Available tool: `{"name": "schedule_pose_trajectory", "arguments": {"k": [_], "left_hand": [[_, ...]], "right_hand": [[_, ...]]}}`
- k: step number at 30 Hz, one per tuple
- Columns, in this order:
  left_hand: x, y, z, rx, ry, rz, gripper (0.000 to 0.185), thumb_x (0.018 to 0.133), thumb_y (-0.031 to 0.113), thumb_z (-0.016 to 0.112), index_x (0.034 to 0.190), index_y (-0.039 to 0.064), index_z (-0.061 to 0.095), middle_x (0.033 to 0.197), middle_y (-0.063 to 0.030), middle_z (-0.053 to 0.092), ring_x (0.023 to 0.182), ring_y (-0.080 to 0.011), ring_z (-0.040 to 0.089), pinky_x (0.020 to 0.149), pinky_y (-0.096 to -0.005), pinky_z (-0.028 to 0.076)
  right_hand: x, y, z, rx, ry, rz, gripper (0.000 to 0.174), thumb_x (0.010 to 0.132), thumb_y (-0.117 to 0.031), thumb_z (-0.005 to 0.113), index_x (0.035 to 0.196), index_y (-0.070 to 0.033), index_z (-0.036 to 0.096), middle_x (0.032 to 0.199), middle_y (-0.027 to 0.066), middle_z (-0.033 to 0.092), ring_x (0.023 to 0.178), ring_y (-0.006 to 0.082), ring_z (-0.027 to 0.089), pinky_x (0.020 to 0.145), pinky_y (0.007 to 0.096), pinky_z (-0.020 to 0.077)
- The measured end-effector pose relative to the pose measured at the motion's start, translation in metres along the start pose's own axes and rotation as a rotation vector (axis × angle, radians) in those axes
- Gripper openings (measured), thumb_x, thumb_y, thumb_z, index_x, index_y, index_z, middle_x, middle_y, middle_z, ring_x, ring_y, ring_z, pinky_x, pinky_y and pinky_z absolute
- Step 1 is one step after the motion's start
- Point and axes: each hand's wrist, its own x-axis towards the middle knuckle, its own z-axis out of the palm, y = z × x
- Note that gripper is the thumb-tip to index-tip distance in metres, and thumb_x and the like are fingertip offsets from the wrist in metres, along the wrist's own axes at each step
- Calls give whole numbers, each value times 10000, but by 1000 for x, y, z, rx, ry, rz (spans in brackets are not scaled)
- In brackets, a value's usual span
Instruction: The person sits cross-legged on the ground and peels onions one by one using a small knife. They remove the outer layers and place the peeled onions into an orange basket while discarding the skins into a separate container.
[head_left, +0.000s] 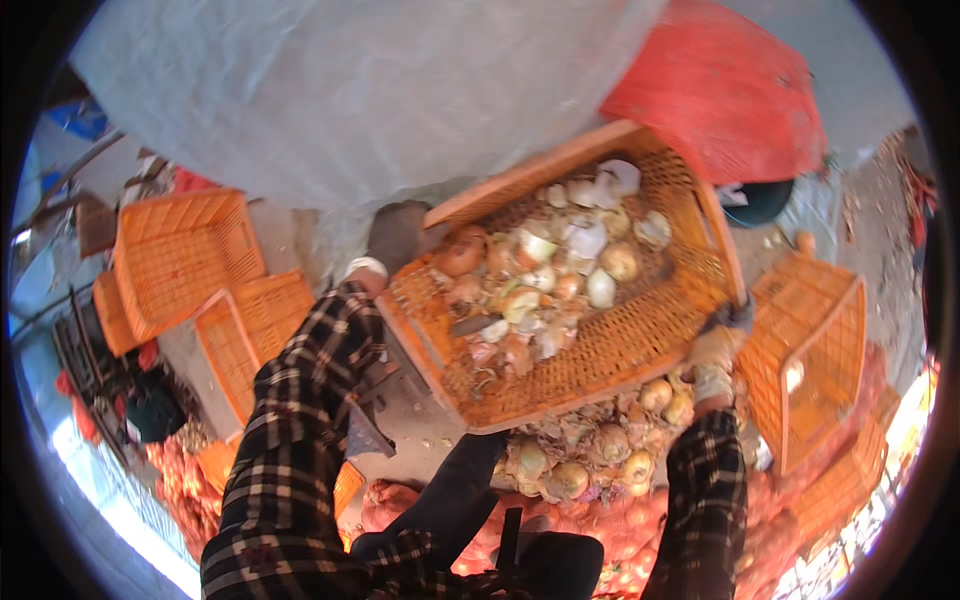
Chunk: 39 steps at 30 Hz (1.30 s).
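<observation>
An orange slatted plastic crate is held up at an angle in front of me, its open top facing me. Loose onions, pale peeled pieces and papery skins lie across its bottom. My right hand, in a light glove with dark fingers, grips the crate's right end near the lower corner. At the crate's left end is my left hand, in a dark glove with a white cuff; its fingers are hidden. Below the crate, more onions and dry skins form a heap.
Empty-looking orange crates stand at left, and another orange crate is tipped at right. Red net sacks of onions lie near my legs. A pale plastic sheet and a red sheet cover the far side.
</observation>
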Motion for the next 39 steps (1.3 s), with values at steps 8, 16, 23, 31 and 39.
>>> {"name": "schedule_pose_trajectory", "arguments": {"k": [8,16,23,31,39], "left_hand": [[2,1,-2,177,-116,-27,494,853,565,664,851,81,765,833,-171,733,809,-361,718,780,-458,570],[1,-3,-2,158,-176,-5,537,863,600,651,852,75,765,833,-178,727,795,-371,709,780,-466,568],[2,1,-6,182,-111,-22,546,851,614,650,896,85,777,870,-191,735,836,-378,714,793,-474,563],[7,7,-11,280,-188,-139,548,899,593,616,1021,80,768,984,-181,746,940,-362,716,870,-461,557],[5,-2,-4,227,-143,-67,533,884,569,633,927,55,764,908,-218,734,867,-405,713,809,-482,565]], "right_hand": [[15,34,-17,179,-72,-13,483,1078,-331,410,1537,-183,398,1515,41,453,1399,210,404,1218,365,242],[11,22,-20,7,85,35,416,1043,-121,545,1432,4,469,1337,154,587,1158,256,562,1030,361,441],[4,8,-12,-33,26,-183,343,1033,-126,571,1333,33,523,1185,184,652,1031,287,607,933,383,489],[-7,-17,-11,-572,105,-325,418,1016,-159,556,1384,32,507,1285,266,612,1180,420,574,1033,429,439],[-2,3,-5,-467,264,-454,372,1001,-182,586,1333,-13,576,1145,256,680,1049,423,636,927,456,491]]}}
